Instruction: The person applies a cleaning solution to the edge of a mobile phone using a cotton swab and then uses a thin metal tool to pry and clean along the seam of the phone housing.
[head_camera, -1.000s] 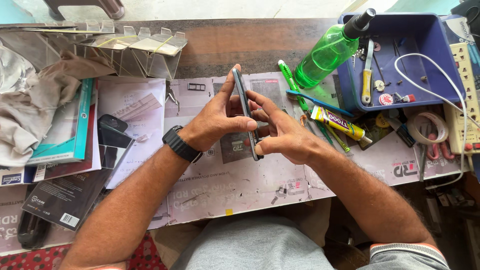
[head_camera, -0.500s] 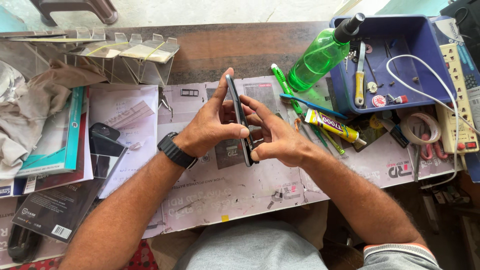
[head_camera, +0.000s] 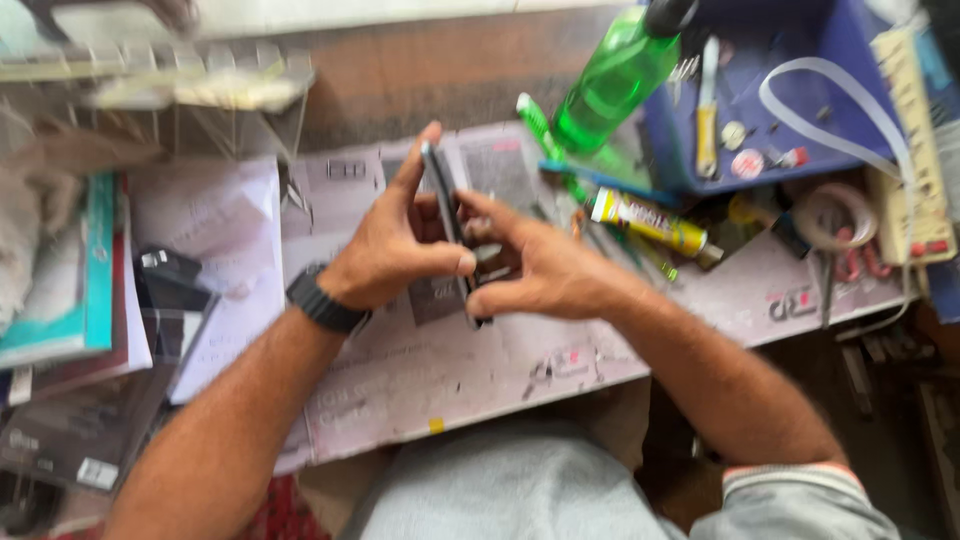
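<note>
Since a moment ago you raised the phone a little closer to you and the view blurred — the grip itself stayed as it was. Your left hand and right hand were together, both clamped on it, edge-on above the paper-covered table. It looked thin, dark, upright — near the green bottle.

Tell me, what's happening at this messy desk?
A person holds a dark phone edge-up above the desk between both hands: the left hand, a black watch on its wrist, and the right hand. Beside them lie a green spray bottle, a yellow tube and a blue tray of small tools.
</note>
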